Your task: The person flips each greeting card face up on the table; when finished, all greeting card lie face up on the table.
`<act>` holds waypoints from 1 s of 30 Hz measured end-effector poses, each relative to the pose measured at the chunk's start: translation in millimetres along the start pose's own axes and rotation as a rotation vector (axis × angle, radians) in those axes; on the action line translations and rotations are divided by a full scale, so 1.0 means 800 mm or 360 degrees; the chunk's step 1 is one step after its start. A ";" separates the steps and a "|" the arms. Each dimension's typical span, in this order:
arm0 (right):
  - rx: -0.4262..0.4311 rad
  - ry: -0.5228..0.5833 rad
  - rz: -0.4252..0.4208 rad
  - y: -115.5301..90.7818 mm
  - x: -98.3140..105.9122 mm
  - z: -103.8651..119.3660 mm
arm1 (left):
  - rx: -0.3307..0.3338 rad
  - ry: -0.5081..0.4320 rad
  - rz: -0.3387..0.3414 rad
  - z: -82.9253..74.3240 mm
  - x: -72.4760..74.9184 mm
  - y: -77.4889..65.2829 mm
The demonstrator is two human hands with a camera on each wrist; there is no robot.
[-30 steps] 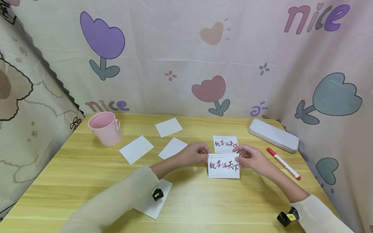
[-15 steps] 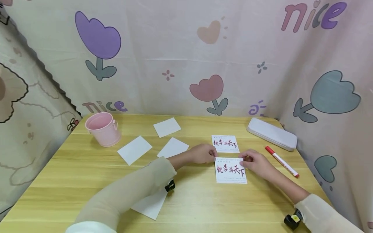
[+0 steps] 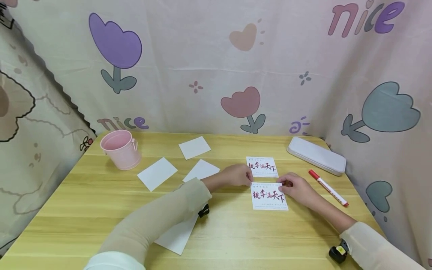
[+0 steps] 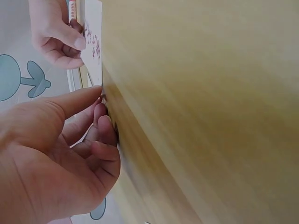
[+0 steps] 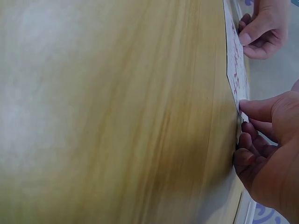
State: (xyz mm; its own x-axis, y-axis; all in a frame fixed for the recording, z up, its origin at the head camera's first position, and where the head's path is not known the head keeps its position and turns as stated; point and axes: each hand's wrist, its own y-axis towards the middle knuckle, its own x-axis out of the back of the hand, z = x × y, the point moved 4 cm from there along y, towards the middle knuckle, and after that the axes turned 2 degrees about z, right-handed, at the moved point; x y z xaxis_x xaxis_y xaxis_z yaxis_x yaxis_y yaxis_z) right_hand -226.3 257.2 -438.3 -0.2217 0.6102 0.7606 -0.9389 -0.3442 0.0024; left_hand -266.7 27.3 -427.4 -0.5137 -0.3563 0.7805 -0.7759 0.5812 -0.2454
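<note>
A white card with red Chinese characters (image 3: 269, 196) lies at the table's right of centre. My left hand (image 3: 239, 175) pinches its upper left corner, and my right hand (image 3: 294, 187) pinches the upper right one. Just behind it lies a second card with the same red lettering (image 3: 262, 167), its lower left corner close to my left hand. In the left wrist view the thumb of my left hand (image 4: 70, 154) presses the card's edge. The right wrist view has my right hand (image 5: 271, 144) with thumb and finger at the card (image 5: 236, 70).
Several blank white cards (image 3: 157, 174) lie left of centre, one partly under the left forearm. A pink bucket (image 3: 121, 150) stands at the back left. A white case (image 3: 316, 156) and a red-capped marker (image 3: 328, 188) lie on the right of the wooden table (image 3: 84, 210).
Both hands have brought the front lettered card down and slightly right, away from the card behind it, and it now lies flatter on the table. The hands still hold its corners.
</note>
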 end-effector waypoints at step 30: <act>-0.0004 0.0372 -0.0060 0.071 -0.051 0.110 | 0.0149 -0.0110 -0.0230 0.164 0.108 -0.095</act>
State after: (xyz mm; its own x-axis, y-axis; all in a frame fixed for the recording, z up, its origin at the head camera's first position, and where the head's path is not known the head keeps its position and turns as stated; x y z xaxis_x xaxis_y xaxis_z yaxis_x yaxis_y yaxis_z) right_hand -247.6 149.8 -412.5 -0.2410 0.7712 0.5892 -0.9482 -0.3164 0.0263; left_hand -300.1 -143.6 -416.5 -0.4159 -0.4825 0.7709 -0.8724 0.4509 -0.1885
